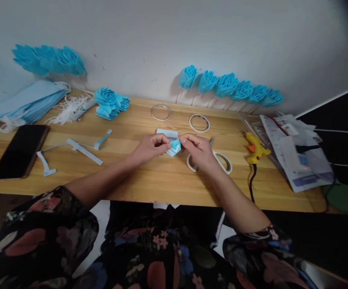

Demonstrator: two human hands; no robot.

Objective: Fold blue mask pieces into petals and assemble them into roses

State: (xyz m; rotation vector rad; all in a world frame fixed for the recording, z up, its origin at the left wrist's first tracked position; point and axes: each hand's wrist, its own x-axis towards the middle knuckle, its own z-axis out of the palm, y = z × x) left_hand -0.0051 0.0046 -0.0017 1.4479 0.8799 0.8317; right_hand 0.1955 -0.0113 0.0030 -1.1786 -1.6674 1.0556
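Floral sleeves (41,237) frame it: left hand (149,147) and right hand (198,150) both pinch the blue folded piece (175,146); print on the packet (300,160) is too small to read.

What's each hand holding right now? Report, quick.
Left hand: closed, pinching the folded blue fabric piece.
Right hand: closed, pinching the same piece from its other side.

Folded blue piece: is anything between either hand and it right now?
Nothing visible. The left hand and right hand both pinch the folded blue piece directly, above the table. A white tape ring lies beside the right hand, not between.
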